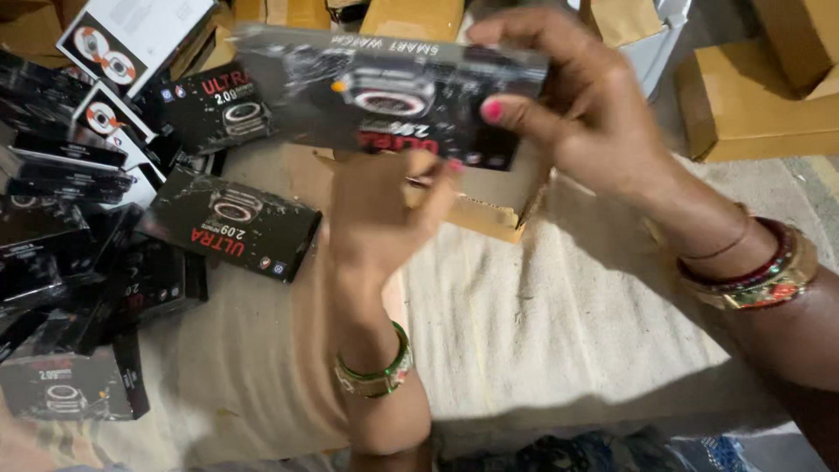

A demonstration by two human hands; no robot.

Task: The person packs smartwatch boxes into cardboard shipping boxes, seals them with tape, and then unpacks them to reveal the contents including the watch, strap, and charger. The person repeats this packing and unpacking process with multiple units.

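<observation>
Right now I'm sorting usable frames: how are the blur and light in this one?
Head view: the black box held up by the right hand is smeared by motion blur, as is the left hand below it; the black boxes piled at left look sharper; the pale cloth is evenly lit, darkening into shadow towards the bottom edge.

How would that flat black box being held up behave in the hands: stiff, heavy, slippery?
The black box probably stays stiff: it keeps straight edges while the right hand pinches just one end. It seems light for its size, since fingertips alone carry it, with the left hand below. Its glossy face may be a little slippery. Being flat, it should not roll.
</observation>
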